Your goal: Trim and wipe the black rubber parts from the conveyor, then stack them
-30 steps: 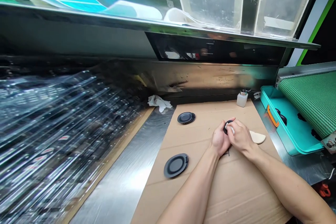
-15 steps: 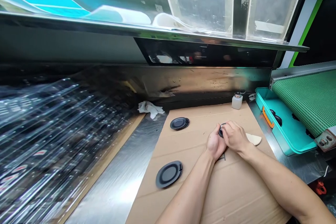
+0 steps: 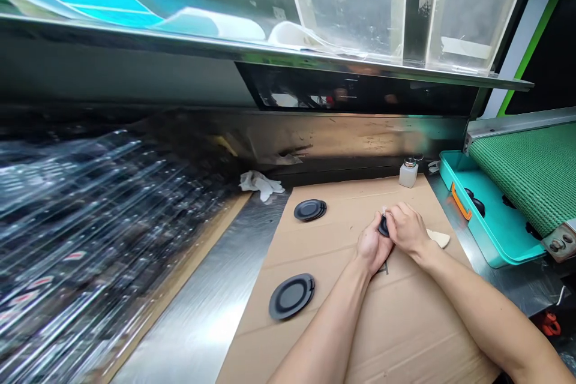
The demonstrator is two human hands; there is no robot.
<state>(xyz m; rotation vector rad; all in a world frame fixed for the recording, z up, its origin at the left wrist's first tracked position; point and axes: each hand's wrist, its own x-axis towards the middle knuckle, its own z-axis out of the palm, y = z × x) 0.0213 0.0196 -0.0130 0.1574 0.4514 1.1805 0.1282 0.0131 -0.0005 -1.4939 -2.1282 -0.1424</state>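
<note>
Over the cardboard sheet (image 3: 324, 246), my left hand (image 3: 372, 245) is closed round a small black round part (image 3: 383, 227), mostly hidden by the fingers. My right hand (image 3: 408, 229) meets it from the right, fingers curled and pressed against the part. A tiny white bit (image 3: 384, 210) sticks up between the two hands; what it is cannot be made out. A cream-coloured pad (image 3: 440, 239) lies partly behind the right wrist. To the left rest two groups of flat black discs, a far stack (image 3: 309, 210) and a near one (image 3: 291, 297).
A white bottle with a metal cap (image 3: 408, 173) stands at the cardboard's back edge. The teal bin (image 3: 499, 249) at right holds black parts, beside a green conveyor belt (image 3: 531, 168). Clear plastic-wrapped goods (image 3: 90, 240) fill the left, near a crumpled white glove or cloth (image 3: 261, 185).
My right hand has shifted slightly at the black part, and more of the part shows below the fingers. The white bit now stands up above it. The view has moved a little.
</note>
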